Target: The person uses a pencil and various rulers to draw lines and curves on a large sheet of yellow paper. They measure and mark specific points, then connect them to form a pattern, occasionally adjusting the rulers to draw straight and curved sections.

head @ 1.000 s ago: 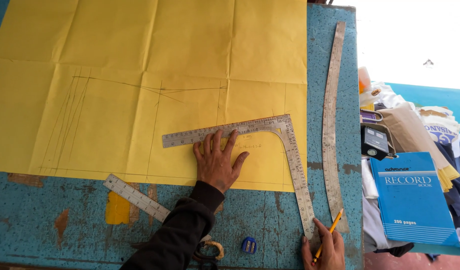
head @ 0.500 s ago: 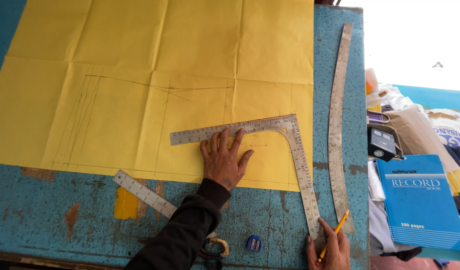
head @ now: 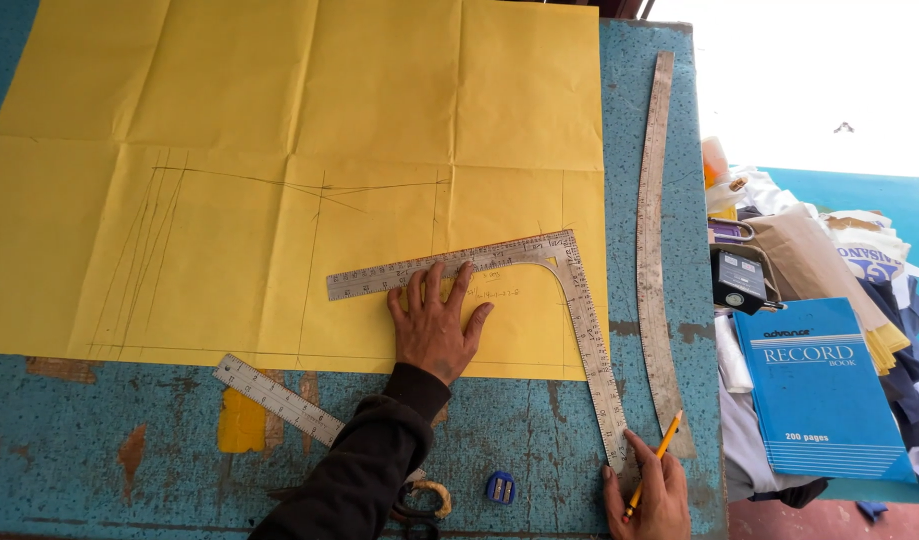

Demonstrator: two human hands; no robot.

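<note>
A large yellow paper sheet (head: 280,150) with pencil lines lies on the worn blue table (head: 130,470). A metal L-shaped square (head: 570,300) rests across the paper's lower right part. My left hand (head: 435,325) lies flat on the paper, fingertips touching the square's long arm. At the bottom right my right hand (head: 652,495) holds a yellow pencil (head: 655,465) and touches the lower end of the square's short arm.
A long curved metal ruler (head: 655,230) lies right of the paper. A straight ruler (head: 275,398), a blue sharpener (head: 500,487) and scissors handles (head: 425,498) lie near the front edge. A blue book (head: 815,390), a small black device (head: 742,280) and cloth are piled at the right.
The view has shifted slightly, so everything sits a little further right and lower in the frame. The hands, pencil and square keep the same places relative to each other.
</note>
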